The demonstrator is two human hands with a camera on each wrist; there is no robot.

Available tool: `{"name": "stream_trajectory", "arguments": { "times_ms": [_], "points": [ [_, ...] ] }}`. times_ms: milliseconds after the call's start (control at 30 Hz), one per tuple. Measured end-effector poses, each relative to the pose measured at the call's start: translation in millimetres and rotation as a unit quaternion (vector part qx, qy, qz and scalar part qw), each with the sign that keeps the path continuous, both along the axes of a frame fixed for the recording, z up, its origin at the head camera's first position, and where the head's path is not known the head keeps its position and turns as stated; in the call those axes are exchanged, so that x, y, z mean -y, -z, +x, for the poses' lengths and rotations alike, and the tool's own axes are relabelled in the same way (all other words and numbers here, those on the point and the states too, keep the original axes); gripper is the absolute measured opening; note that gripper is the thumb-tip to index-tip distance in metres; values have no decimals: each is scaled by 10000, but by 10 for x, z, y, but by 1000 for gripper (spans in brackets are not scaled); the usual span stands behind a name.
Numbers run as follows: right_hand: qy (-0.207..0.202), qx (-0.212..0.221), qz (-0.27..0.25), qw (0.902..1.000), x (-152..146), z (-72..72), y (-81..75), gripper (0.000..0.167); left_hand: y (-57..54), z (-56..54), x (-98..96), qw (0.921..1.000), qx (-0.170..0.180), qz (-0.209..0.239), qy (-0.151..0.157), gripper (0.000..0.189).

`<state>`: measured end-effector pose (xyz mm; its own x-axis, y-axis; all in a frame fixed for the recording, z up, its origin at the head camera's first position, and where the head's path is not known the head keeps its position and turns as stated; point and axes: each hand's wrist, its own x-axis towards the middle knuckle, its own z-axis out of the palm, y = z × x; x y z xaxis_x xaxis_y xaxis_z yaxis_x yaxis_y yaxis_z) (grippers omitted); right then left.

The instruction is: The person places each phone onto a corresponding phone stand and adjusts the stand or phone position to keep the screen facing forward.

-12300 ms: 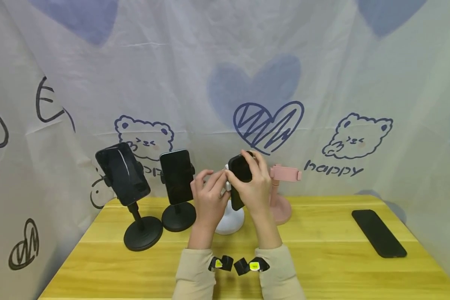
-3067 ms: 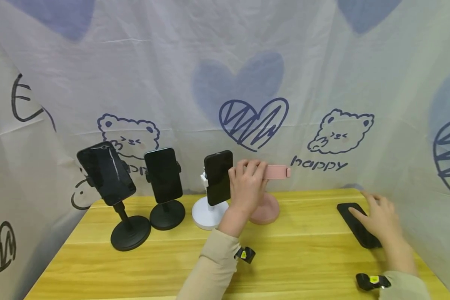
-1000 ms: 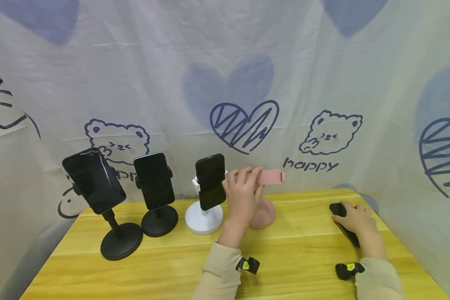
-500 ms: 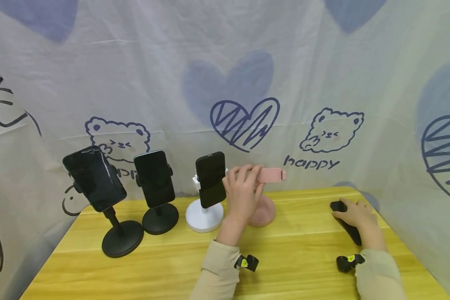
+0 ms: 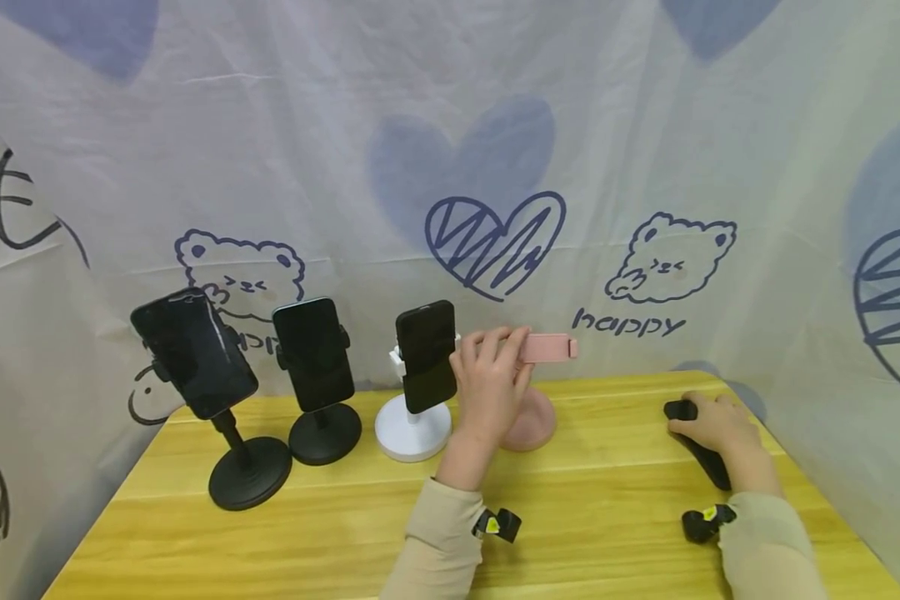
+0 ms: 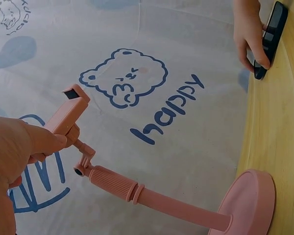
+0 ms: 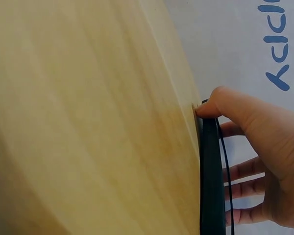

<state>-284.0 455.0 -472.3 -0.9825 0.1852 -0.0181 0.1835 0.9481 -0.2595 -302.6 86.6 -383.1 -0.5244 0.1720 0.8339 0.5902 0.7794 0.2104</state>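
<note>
My left hand (image 5: 487,387) grips the clamp end of a pink phone stand (image 5: 546,347). In the left wrist view the thumb presses the back of the clamp, above the stand's jointed neck and ribbed pole (image 6: 181,208). Far to the right, my right hand (image 5: 720,425) holds a black smartphone (image 5: 708,462) by its edges. The right wrist view shows the thumb on one edge of this phone (image 7: 213,176) and the other fingers behind it. The phone is tipped up on its side, close to the table surface. Part of the pink clamp is hidden by the left hand.
Left of the pink stand, a white stand (image 5: 412,433) carries a black phone (image 5: 427,358). Two black stands (image 5: 324,433) farther left also bear phones (image 5: 195,354). A printed cloth (image 5: 330,167) hangs behind the wooden table (image 5: 330,533).
Both hands have left the white stand, where a phone now sits. The left hand moved to the pink clamp; the right went to the flat phone, gripped it and tipped it up.
</note>
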Motion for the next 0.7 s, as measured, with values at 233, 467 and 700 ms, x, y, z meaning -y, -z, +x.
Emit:
{"name": "stream_trajectory", "arguments": {
  "times_ms": [233, 467, 700],
  "points": [
    [-45, -154, 0, 9999, 9, -16, -5, 79, -12, 4, 5, 10000, 8, -11, -32, 39],
    [-137, -419, 128, 9989, 20, -16, -40, 78, -16, 6, 12, 10000, 54, 19, -5, 39],
    [-286, -641, 255, 9972, 14, 8, -52, 76, -14, 15, 9, 9999, 133, -22, 11, 40]
  ]
}}
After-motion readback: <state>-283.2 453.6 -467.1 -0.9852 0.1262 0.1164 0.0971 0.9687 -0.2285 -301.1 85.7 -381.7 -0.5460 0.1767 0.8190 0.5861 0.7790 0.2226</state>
